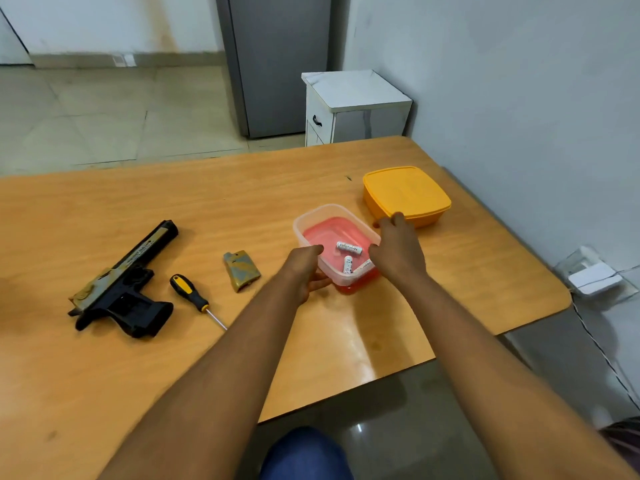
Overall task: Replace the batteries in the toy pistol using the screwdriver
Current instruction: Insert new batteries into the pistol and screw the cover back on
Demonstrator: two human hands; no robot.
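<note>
Mid-frame, just right of centre: clear tub on its red lid, three white batteries lying loose inside. Left hand curled round the tub's near-left wall, thumb over the rim, holding it. Right hand set against the tub's right side with fingers loosely bent, fingertips reaching the near edge of the closed orange box behind; whether actually gripping, impossible to tell. Toy pistol at lower left of the table, screwdriver just beside its grip, detached battery cover between screwdriver and tub.

Probably the fetching of fresh cells. Best done by steadying the tub with the left, dipping in with the right, pinching one battery at a time by its middle. Worth noting polarity marks before seating. Risk judged: tub sliding on its lid, cells rolling.
</note>
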